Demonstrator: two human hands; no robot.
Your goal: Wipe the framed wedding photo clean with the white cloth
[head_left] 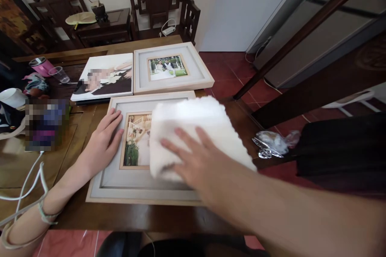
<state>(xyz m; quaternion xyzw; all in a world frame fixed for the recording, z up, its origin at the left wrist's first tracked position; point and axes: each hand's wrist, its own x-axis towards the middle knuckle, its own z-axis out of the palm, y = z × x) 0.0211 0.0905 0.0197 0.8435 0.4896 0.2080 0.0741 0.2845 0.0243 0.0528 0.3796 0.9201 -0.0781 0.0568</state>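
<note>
White terry cloth, folded thick, lies under the right hand, whose spread fingers press it flat onto the glass of the near picture frame. The left hand rests open, palm down, on that frame's left border. The frame is pale wood with a grey mount around a photo, near the table edge. Farther off lie a second frame and a canvas print. No writing is legible.
</note>
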